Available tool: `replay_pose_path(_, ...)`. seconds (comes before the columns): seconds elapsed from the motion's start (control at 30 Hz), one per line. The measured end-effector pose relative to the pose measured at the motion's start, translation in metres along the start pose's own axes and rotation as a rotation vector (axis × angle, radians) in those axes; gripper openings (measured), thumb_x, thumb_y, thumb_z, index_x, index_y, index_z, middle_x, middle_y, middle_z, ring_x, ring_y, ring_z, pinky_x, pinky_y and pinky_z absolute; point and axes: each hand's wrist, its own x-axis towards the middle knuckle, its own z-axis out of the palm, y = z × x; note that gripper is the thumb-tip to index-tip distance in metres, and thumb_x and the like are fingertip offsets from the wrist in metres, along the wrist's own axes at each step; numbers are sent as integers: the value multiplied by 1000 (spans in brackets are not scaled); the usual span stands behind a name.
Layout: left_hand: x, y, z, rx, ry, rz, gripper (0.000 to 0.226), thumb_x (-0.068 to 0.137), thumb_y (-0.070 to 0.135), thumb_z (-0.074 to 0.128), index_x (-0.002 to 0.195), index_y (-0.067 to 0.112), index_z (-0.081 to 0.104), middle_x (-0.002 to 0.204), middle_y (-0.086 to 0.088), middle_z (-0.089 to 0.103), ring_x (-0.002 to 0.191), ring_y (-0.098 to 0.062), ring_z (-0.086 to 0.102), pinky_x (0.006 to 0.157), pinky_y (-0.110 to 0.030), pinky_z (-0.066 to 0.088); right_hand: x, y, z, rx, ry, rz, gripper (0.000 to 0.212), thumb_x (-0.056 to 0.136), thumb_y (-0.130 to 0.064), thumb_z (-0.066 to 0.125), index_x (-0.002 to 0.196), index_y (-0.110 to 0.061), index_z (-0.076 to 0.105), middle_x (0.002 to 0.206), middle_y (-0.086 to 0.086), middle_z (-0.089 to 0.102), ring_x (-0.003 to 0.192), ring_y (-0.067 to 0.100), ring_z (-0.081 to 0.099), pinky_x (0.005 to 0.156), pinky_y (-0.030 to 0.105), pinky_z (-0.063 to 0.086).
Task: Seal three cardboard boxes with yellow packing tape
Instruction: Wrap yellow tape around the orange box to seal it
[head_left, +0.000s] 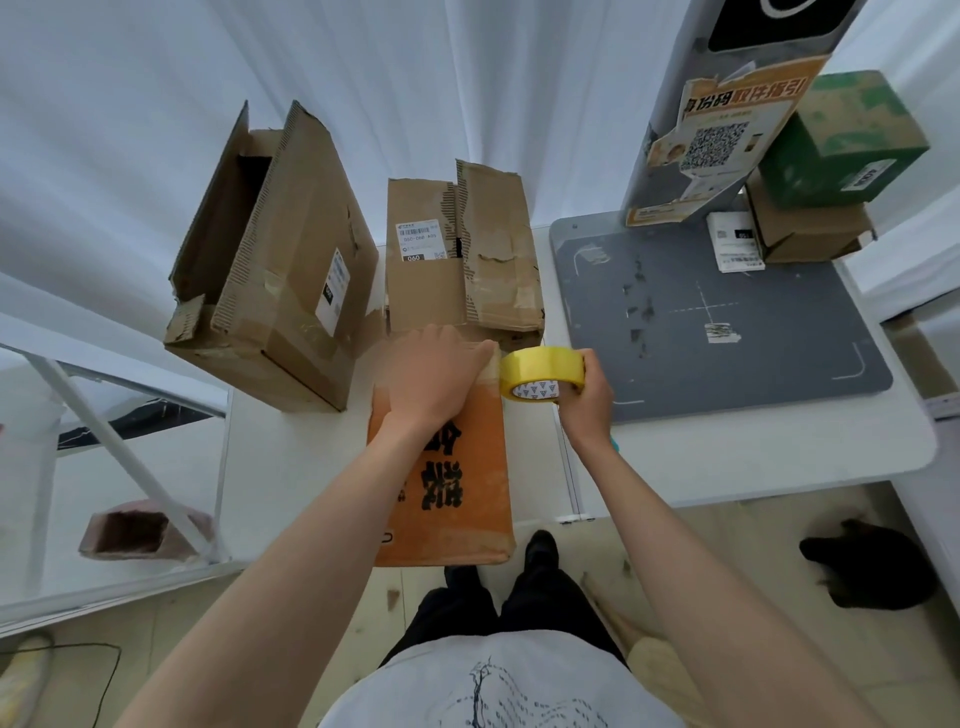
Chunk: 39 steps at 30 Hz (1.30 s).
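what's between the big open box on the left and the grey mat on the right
In the head view, a smaller torn brown box stands between the big open box and the grey mat.

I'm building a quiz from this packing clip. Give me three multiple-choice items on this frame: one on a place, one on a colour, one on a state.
1. Where is the tape roll?
A. on the grey mat
B. in the right hand
C. inside the tall box

2. What colour is the box under the left hand?
A. orange
B. green
C. white

3. The tall box at far left is:
A. taped shut
B. crushed flat
C. open

Answers:
1 B, the right hand grips it.
2 A, the left hand presses flat on the orange box.
3 C, the tall box has its flaps up.
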Motion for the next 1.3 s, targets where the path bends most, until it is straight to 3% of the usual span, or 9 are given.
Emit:
replay_pose_path(0.1,1,-1,0,-8,-3,0,68,99,71,20,116,20,61,117,-2,60,114,-24,50,104,-42,32,5,2,-1,9,-30,28,13,96,-1,55,102,-12,51,93,5,59,81,17,60,60,26,53)
replay_pose_path(0.23,2,-2,0,-10,-13,8,66,100,70,20,118,20,59,120,-3,59,116,-25,49,105,-43,31,4,17,-6,44,-107,86,28,99,-15,61,125,-10,51,115,10,60,100,26,64,71,43,63)
replay_pose_path(0.43,4,-3,-5,-25,-74,18,74,93,80,21,122,22,56,123,-3,55,119,-27,47,108,-45,28,2,22,-9,204,-224,253,51,98,-28,65,141,-19,39,133,10,54,111,28,64,78,33,63)
replay_pose_path(0.6,-3,-14,-11,48,-97,34,109,57,106,26,125,26,54,124,1,52,126,-27,46,121,-60,-1,4,16,4,503,-315,443,59,94,-18,69,146,-18,41,131,16,61,112,33,67,87,41,62)
replay_pose_path(0.8,-1,-33,-23,-98,-122,-9,106,51,103,32,120,26,56,122,4,56,121,-24,50,122,-55,12,-8,2,22,633,-374,472,50,94,-18,69,141,-11,50,127,13,66,115,28,66,90,38,59)
replay_pose_path(1.03,-6,-46,-29,-133,-105,-12,109,52,108,28,120,27,55,123,2,57,119,-25,51,118,-49,21,-10,-2,20,467,-483,424,37,94,-32,71,126,-18,59,117,5,71,102,20,73,88,36,60)
replay_pose_path(1.13,-8,-24,-24,-64,-114,-23,112,53,106,27,125,24,54,129,-2,55,122,-29,48,117,-50,22,-6,14,1,375,-456,425,38,92,-26,74,127,-17,60,116,4,70,103,20,72,88,36,60)
replay_pose_path(1.2,-6,-6,-19,-4,-131,-24,117,51,106,24,128,23,53,132,-4,54,126,-31,47,117,-53,21,-4,32,-11,302,-385,437,30,92,-14,73,121,-17,63,109,5,70,102,22,70,87,35,59)
replay_pose_path(1.3,0,4,-15,25,-143,-43,120,51,107,24,130,22,53,134,-5,54,129,-33,46,117,-55,21,-4,68,-20,-3,-117,450,20,91,-4,66,106,-15,69,104,8,70,99,25,66,85,39,55)
